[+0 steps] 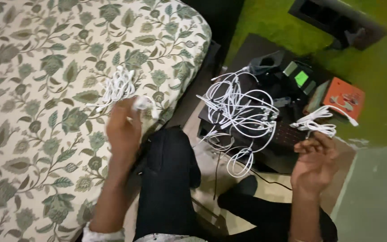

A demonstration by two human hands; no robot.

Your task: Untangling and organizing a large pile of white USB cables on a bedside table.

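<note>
My left hand [122, 130] rests on a bed with a leaf-patterned sheet [36, 89], its fingers closed around a small white bundle of cable [142, 104]. A coiled white cable [118, 86] lies on the sheet just beyond that hand. My right hand [315, 162] hovers palm up with fingers curled and apart, empty, just below a small bunch of white cable [315, 123]. A large tangle of white cables [240, 112] lies on a dark low table [287, 148] between the hands.
Dark gadgets, one with a lit green screen [301, 78], and an orange box [343, 96] sit on the table. My dark-trousered legs [169, 179] fill the gap between bed and table. Green carpet [269, 20] lies beyond, with a dark tray [337, 20].
</note>
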